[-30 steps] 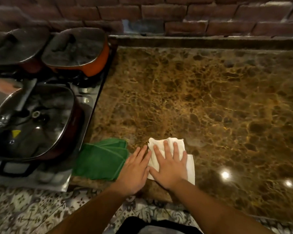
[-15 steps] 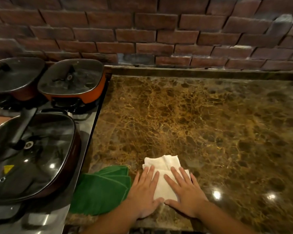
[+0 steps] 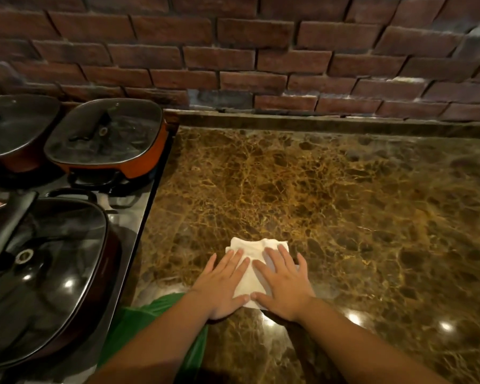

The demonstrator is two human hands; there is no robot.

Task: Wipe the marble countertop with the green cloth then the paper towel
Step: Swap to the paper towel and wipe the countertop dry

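A folded white paper towel (image 3: 257, 250) lies flat on the brown marble countertop (image 3: 344, 217), near its front left part. My left hand (image 3: 222, 286) and my right hand (image 3: 284, 284) both press on it palm down, fingers spread, side by side. Only the towel's far edge and a strip between my hands show. The green cloth (image 3: 139, 322) lies at the counter's front left corner, partly hidden under my left forearm.
A black stovetop (image 3: 139, 200) borders the counter on the left. It carries an orange pan with a glass lid (image 3: 106, 134), another lidded pan (image 3: 14, 126) and a large dark lidded pan (image 3: 39, 267). A brick wall (image 3: 233, 51) rises behind a low marble ledge.
Both hands have slid the paper towel away from the front edge, farther onto the counter. My left hand moved off the green cloth's side onto the towel. The view tilted up.
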